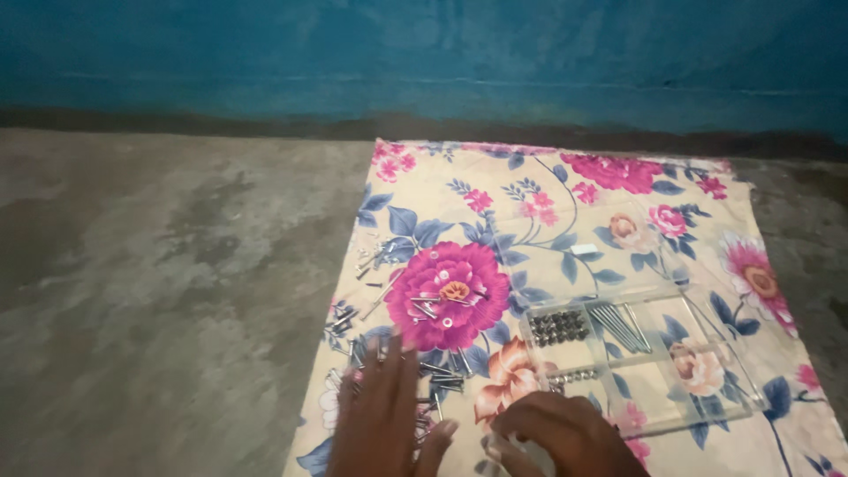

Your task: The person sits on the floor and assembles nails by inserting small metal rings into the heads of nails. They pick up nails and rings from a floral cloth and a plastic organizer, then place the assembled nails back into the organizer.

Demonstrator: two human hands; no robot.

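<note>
Left hand [382, 408] flat, fingers spread, on loose screws [442, 375] | right hand [565, 435] curled, contents hidden | clear tray [707, 411] right of both, nearer right hand

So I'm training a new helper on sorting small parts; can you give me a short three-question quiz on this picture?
1. True or false: the clear divided tray lies on the floral cloth, to the right of the loose screws.
2. Which hand rests flat, fingers spread, on the scattered screws? A) left hand B) right hand
3. What lies in the tray's long middle compartment?

Key:
1. True.
2. A. The right hand is curled near the cloth's bottom edge; what it holds cannot be told.
3. A bundle of long thin metal rods, beside a compartment of small dark nuts.
</note>
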